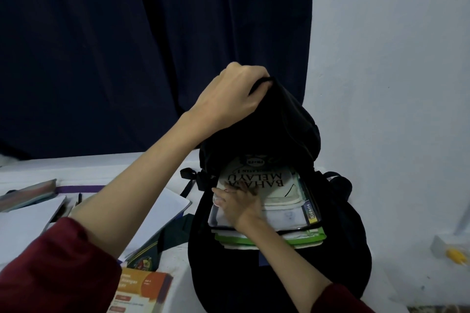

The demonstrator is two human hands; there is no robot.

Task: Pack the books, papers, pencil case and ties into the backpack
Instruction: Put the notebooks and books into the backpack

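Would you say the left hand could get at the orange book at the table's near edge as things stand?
Probably yes, but not freely: the left hand has a grip on the top of the backpack, holding it open. The orange book lies uncovered below that forearm, so letting go would leave the way open.

The backpack [279, 262] is black. Inside it, a white book [264, 180] with black lettering tops green-edged books [305, 235]. Left of the backpack lie white papers [157, 213], a dark green tie [175, 234] with yellow stripes, and an orange-and-white book [142, 290]. Both sleeves [56, 269] are maroon.
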